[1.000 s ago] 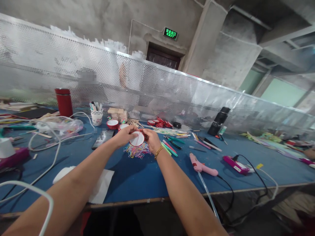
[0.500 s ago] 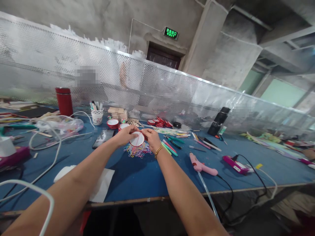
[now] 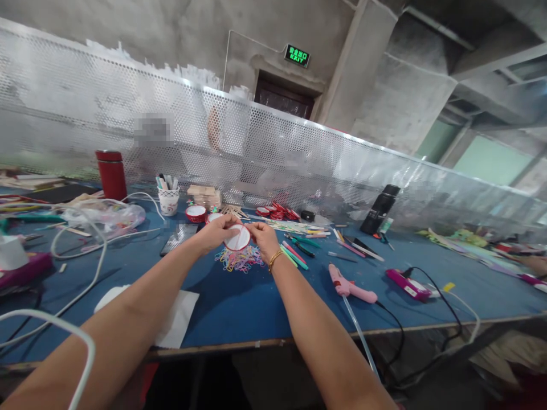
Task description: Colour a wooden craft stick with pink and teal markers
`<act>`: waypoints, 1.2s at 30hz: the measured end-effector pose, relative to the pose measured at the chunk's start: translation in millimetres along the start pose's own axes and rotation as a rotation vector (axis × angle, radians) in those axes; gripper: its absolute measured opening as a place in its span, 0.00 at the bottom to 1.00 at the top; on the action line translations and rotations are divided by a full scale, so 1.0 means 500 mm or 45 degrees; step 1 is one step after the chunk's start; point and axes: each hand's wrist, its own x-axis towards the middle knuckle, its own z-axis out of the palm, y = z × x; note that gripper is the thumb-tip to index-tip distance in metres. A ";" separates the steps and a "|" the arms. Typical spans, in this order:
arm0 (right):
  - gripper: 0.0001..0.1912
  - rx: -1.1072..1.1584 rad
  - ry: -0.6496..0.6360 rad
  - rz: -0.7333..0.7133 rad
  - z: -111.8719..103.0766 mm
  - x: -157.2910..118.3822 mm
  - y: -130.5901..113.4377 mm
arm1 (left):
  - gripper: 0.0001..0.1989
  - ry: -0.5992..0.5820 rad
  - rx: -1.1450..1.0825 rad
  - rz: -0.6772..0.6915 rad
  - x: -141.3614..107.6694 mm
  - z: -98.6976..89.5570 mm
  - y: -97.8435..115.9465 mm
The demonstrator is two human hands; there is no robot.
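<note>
My left hand [image 3: 220, 232] is closed on a round white disc with a red rim [image 3: 237, 240], gripping it by its left side. The disc's white face is tilted toward me, and a thin line runs across it. Close to the disc's right edge is my right hand [image 3: 262, 238], its fingertips pinched together; what they hold, if anything, is too small to make out. On the table just below the disc lies a loose pile of colourful small rubber-band-like loops [image 3: 239, 261].
Red-rimmed round pieces [image 3: 195, 213] and a phone [image 3: 179, 239] lie left of the hands. Coloured pens [image 3: 294, 256] and a pink glue gun [image 3: 350, 286] with a trailing cord lie to the right. White paper [image 3: 177, 319] rests under my left forearm. A mesh partition [image 3: 290, 154] stands behind.
The disc has shifted very slightly left, and a small gap now shows between it and my right fingertips. My left hand keeps its hold.
</note>
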 end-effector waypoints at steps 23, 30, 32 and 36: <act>0.08 -1.802 -0.280 -0.001 -0.056 -0.029 -0.058 | 0.11 0.489 -0.157 -0.276 0.009 -0.015 -0.002; 0.07 -1.653 -0.205 -0.070 -0.060 -0.020 -0.051 | 0.11 0.497 0.034 -0.174 0.026 -0.025 -0.031; 0.07 -1.571 -0.197 -0.068 -0.059 -0.020 -0.051 | 0.10 0.462 0.064 -0.165 0.027 -0.027 -0.034; 0.09 -1.436 -0.174 -0.112 -0.058 -0.021 -0.053 | 0.08 0.376 0.121 -0.237 0.024 -0.027 -0.037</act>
